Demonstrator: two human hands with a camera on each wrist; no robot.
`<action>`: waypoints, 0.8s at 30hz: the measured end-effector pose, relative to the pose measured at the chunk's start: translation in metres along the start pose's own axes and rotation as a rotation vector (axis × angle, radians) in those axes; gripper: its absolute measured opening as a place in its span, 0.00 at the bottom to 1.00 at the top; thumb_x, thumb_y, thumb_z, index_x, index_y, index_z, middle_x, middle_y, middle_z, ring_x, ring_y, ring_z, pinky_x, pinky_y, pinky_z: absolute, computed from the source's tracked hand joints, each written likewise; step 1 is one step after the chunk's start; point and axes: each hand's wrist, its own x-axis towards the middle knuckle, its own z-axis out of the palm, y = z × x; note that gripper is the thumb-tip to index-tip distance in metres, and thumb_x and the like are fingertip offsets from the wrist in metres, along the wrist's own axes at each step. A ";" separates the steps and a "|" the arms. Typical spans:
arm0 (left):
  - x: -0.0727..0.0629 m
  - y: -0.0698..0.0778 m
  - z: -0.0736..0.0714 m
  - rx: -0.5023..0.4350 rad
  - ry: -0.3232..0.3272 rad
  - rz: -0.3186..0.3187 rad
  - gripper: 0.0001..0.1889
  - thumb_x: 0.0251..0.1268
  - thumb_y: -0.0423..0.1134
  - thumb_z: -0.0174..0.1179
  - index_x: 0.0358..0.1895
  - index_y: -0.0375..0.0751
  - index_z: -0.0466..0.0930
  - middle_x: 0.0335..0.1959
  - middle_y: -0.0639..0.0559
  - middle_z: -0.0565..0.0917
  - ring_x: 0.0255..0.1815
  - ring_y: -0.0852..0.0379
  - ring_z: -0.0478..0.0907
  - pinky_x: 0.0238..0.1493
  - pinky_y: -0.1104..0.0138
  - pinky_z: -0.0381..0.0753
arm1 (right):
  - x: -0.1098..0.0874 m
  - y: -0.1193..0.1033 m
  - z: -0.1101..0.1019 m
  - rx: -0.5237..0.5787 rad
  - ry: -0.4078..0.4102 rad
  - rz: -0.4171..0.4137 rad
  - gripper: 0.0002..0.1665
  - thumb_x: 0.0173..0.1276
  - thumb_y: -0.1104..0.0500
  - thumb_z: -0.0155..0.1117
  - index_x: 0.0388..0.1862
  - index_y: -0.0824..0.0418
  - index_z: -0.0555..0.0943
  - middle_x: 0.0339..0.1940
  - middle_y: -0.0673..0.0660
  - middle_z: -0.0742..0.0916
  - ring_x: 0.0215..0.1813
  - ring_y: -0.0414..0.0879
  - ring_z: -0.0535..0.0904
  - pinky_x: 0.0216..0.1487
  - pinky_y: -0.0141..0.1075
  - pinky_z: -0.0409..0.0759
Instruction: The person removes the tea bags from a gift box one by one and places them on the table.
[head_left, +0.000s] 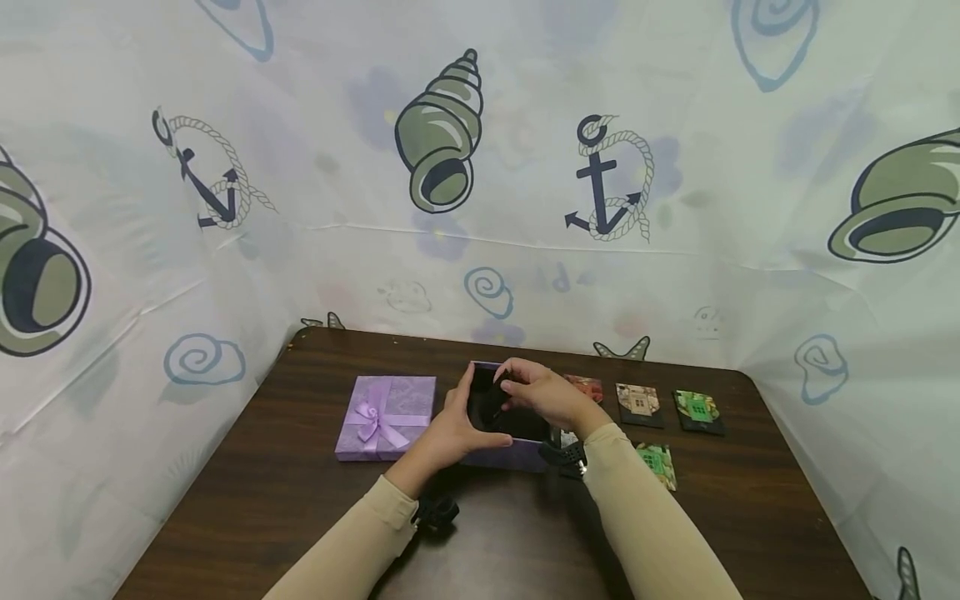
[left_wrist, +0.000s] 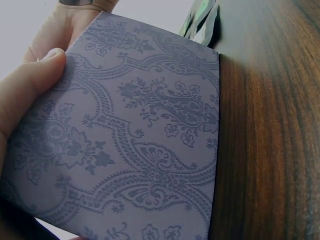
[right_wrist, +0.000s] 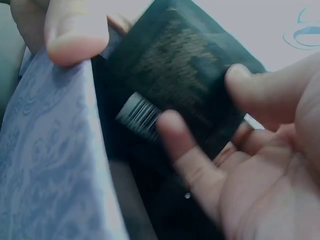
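A purple patterned gift box (head_left: 510, 456) with a black inside stands on the table, its lid off. My left hand (head_left: 456, 432) grips the box at its left side, with the thumb along the front rim. In the left wrist view the patterned wall of the box (left_wrist: 150, 125) fills most of the picture. Over the box's opening, my right hand (head_left: 553, 395) pinches a black square sachet (right_wrist: 175, 65) between thumb and fingers. This sachet is tilted and shows a white barcode label. The bottom of the box is dark, so its contents are hard to make out.
Left of the box lies the purple lid (head_left: 408, 396) with a ribbon bow. To the right are several sachets with printed house pictures, among them a beige one (head_left: 639, 402), a green one (head_left: 699, 410) and another green one (head_left: 657, 463). A printed cloth hangs behind the table (head_left: 247, 500).
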 end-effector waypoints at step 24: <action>0.000 0.000 0.000 -0.038 0.008 0.014 0.78 0.47 0.56 0.89 0.93 0.57 0.36 0.78 0.31 0.63 0.66 0.38 0.75 0.71 0.44 0.78 | -0.013 0.007 0.015 0.069 0.295 -0.106 0.21 0.83 0.63 0.65 0.69 0.58 0.72 0.50 0.58 0.80 0.34 0.46 0.84 0.24 0.34 0.81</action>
